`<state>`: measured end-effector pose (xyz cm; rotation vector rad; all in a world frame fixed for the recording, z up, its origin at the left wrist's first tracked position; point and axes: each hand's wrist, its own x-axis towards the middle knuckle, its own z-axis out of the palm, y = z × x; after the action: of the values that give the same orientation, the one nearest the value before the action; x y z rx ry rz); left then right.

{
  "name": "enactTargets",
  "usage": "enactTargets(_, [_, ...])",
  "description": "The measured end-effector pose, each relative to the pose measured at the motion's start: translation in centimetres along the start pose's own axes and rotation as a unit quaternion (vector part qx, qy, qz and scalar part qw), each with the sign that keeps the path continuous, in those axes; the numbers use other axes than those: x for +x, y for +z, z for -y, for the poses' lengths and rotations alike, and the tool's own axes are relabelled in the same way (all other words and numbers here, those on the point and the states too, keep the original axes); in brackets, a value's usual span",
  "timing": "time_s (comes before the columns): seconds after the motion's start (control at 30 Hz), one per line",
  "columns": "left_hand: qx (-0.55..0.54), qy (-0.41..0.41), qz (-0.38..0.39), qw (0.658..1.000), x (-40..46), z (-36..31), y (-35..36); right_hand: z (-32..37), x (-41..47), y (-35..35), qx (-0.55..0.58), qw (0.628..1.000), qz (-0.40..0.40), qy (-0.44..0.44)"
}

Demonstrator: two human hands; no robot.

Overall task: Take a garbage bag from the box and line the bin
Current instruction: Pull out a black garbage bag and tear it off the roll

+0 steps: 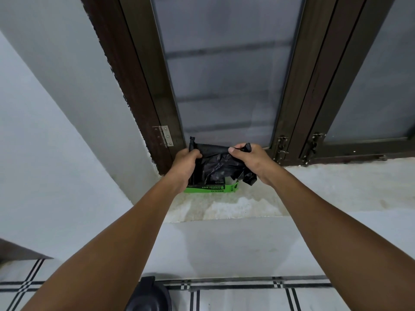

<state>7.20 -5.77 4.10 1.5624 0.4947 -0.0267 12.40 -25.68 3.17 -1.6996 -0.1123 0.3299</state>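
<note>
Setting: window sill point(314, 182) under a dark-framed window point(224, 75), pale wall to the left, tiled floor with black stripes down below.

Box: green garbage bag box point(211, 188) sits on the sill right under both hands, just past the left wrist. Print on it reads upside down from here.

Roll: black garbage bag roll point(213, 149) is up out of the box, stretched between the two hands, with a loose crumpled bag point(221, 168) hanging off it toward the box.

Left hand: left hand point(185, 163) has its fingers curled round the left end of the roll.

Right hand: right hand point(249, 160) pinches the right end, thumb on top, loose plastic trailing under the palm.

Bin: dark bin point(149, 295) is way below, near the left elbow at the bottom edge, only partly in view. No liner showing on the part I can see.

Progress: early-ish I'd say. Bags are out of the box, but one bag doesn't look torn free yet.

Left to do: separate one bag, shake it open, get it down into the bin and fold it over the rim.
</note>
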Motion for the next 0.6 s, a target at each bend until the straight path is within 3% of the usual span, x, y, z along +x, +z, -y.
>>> enactTargets(0.23, [-0.017, 0.036, 0.044, 0.998, -0.7, -0.4, 1.2, 0.3, -0.2, 1.6, 0.045, 0.999, -0.003, 0.015])
enactTargets(0.5, [0.063, 0.046, -0.011, 0.997, 0.2, -0.1, 1.1, 0.9, -0.9, 1.3, -0.006, 0.999, 0.033, 0.030])
enactTargets(0.6, [0.083, 0.047, 0.003, 0.995, -0.2, 0.2, 1.2, 1.1, -1.3, 1.0, -0.006, 0.998, 0.055, 0.022])
